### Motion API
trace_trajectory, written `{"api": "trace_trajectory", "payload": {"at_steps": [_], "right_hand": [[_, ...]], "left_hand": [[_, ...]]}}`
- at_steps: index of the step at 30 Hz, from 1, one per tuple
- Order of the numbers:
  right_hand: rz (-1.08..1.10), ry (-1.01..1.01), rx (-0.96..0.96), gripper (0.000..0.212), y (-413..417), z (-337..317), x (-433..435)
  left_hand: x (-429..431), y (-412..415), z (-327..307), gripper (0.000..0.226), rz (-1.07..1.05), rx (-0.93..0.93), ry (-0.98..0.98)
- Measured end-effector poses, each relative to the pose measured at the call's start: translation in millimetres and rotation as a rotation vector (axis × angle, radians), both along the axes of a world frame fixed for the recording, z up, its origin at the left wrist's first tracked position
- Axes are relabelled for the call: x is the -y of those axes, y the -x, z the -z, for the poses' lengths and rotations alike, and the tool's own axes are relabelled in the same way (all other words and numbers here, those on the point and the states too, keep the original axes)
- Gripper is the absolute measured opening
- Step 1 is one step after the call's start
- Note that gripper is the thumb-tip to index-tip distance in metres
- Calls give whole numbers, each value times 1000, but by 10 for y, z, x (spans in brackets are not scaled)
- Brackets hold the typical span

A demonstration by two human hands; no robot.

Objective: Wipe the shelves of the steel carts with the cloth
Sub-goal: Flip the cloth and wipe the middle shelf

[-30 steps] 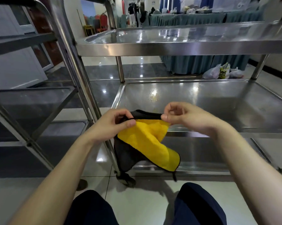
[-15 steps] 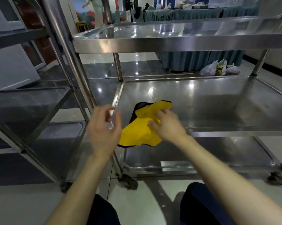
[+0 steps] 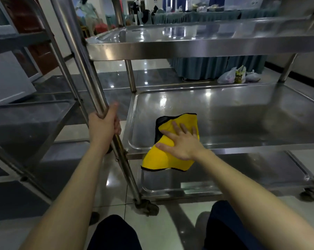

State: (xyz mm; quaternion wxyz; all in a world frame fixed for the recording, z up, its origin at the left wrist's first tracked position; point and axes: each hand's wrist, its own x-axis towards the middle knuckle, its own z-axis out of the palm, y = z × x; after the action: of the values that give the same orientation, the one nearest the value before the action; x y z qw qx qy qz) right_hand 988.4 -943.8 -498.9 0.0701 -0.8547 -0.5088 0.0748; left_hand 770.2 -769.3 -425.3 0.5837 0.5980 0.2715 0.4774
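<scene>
The cloth [image 3: 168, 156] is pressed flat under the right hand [image 3: 182, 142], whose fingers [image 3: 176, 127] are spread wide and laid on top rather than closed around it. The yellow cloth is draped over the front edge of the middle shelf [image 3: 243, 121], near its left corner, with a black underside shown at the far end. The cart's slanted upright post [image 3: 91, 76] is gripped by the left hand [image 3: 104, 125], fingers wrapped fully around it
</scene>
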Motion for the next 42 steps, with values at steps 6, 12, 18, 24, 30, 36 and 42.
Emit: {"api": "trace_trajectory", "payload": {"at_steps": [6, 12, 18, 24, 30, 36, 42], "right_hand": [[202, 88, -18, 114, -679, -56, 31], [241, 49, -12, 113, -1147, -74, -703], [158, 49, 4, 109, -1084, -89, -1601], [-34, -6, 10, 100, -350, 19, -1903], [-87, 10, 3, 81, 110, 106, -1387], [-103, 46, -39, 71, 122, 36, -780], [9, 58, -44, 69, -605, 21, 76]], "left_hand": [[92, -90, -12, 40, -52, 60, -10], [83, -92, 11, 40, -86, 75, -24], [96, -148, 61, 47, -146, 83, -94], [97, -171, 24, 50, -234, 36, -117], [139, -152, -13, 48, -264, -50, -96], [150, -107, -37, 43, -226, -51, -88], [47, -82, -4, 42, -213, -70, -71]]}}
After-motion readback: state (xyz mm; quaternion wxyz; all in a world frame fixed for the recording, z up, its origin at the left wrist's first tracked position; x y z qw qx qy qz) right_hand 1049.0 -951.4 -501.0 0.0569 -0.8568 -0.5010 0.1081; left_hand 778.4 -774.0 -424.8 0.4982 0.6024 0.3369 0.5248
